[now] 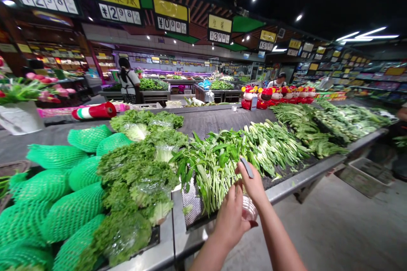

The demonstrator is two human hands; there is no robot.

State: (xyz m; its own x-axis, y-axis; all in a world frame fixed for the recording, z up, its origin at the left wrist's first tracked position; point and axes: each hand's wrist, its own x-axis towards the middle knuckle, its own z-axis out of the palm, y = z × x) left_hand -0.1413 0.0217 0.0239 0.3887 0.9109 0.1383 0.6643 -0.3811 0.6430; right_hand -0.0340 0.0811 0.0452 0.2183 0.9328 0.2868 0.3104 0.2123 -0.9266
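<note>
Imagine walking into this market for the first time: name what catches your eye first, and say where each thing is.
Bright green foam nets wrapped around produce fill the lower left of the view. Yellow price signs hang in a row overhead, and red figurines line up in the distance. In the foreground, the right hand pinches a small grey strip beside bundled greens.

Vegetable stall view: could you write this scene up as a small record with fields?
Place: indoor market vegetable stall
Left hand: beside a clear plastic bag
Right hand: holds a small flat grey strip
Nearest produce: long-stemmed green leafy vegetables
Also nearby: frilly green lettuce, green foam-netted produce
</note>
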